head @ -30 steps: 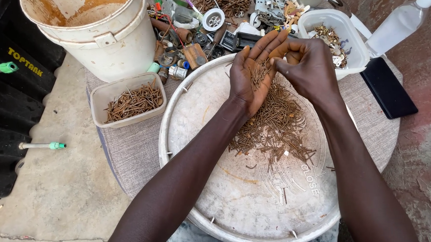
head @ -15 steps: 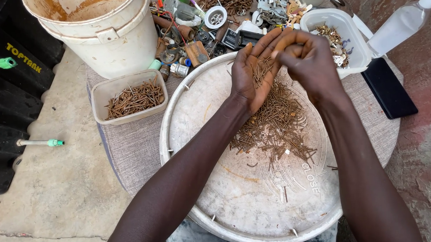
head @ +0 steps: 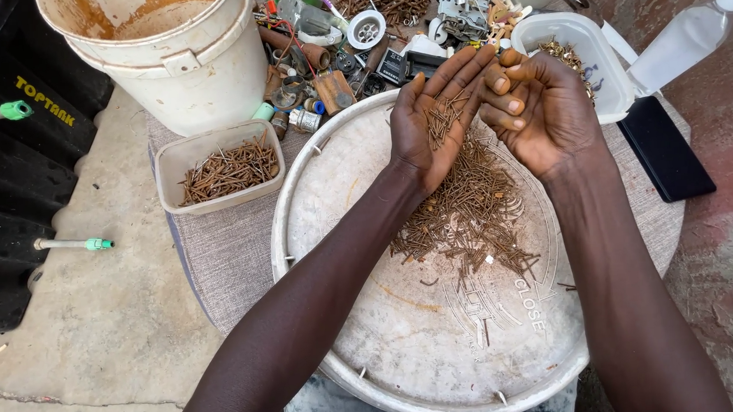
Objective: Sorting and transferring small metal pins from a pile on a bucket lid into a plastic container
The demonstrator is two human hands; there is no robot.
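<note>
Round tabletop (head: 228, 253) with a grey woven cover is carrying everything. Big round white lid (head: 439, 351), flat side up, is sitting on it and taking up most of the surface, overhanging the near edge.

White bucket (head: 158, 54) is standing at the far left, rust-stained inside. Black plastic tank (head: 26, 138) is sitting on the concrete floor, left of the tabletop.

Both forearms are coming in from the bottom edge and meeting over the far half of the lid.

Heap of rusty nails (head: 474, 214) is lying on the lid, just below the hands, with a few strays spreading toward the lid centre.

Left hand (head: 437, 116) is lying open, palm up, fingers stretched flat, carrying a small cluster of the same nails on the palm. Right hand (head: 543, 108) is sitting just beside it, half curled, fingers bent in toward the left fingertips; cannot tell if it is pinching anything.

Black flat device (head: 665, 156) is lying at the right edge of the tabletop. Clear plastic bottle (head: 684, 35) is lying tilted at the far right.

Beige rectangular tub (head: 216, 167) left of the lid is holding more rusty nails. White tub (head: 603, 64) behind the right hand is holding mixed small hardware.

Jumble of scrap fittings (head: 327, 59) is piling up along the far edge, between bucket and white tub.
</note>
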